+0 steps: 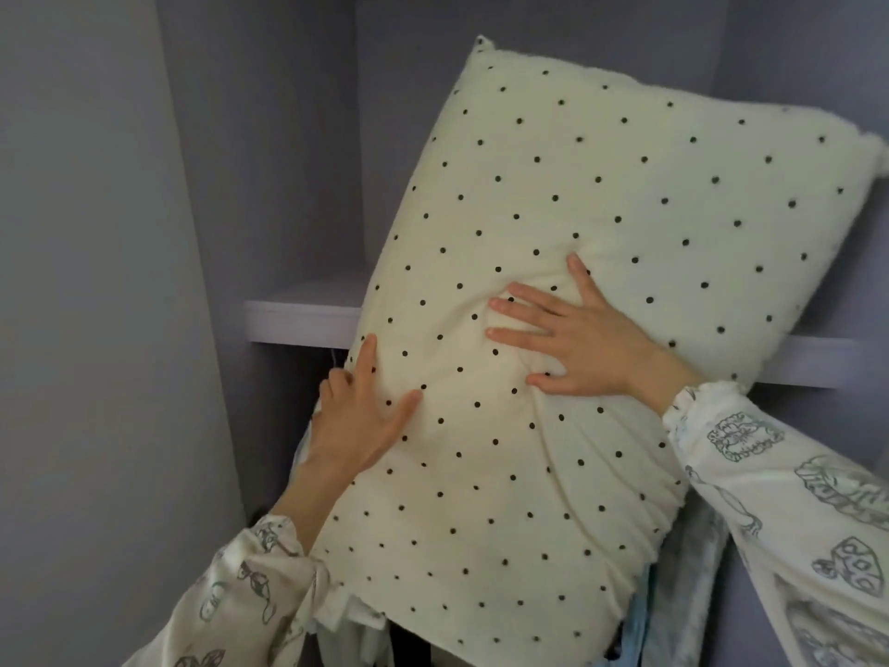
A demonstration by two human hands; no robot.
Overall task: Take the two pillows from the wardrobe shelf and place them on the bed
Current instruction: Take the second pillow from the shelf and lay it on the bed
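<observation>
A cream pillow (601, 233) with black dots stands tilted against the front edge of the wardrobe shelf (298, 320), its top corner pointing to about 11 o'clock and its lower end hanging below the shelf over hanging clothes (683, 594) at 5 o'clock. The left hand (356, 421) lies on the pillow's left edge at about 8 o'clock, thumb and forefinger spread on the cover while the other fingers curl round the edge. The right hand (572, 339) presses flat on the pillow's front near the middle, fingers (519, 300) straight and apart, denting the filling; both arms wear printed sleeves (789, 474).
</observation>
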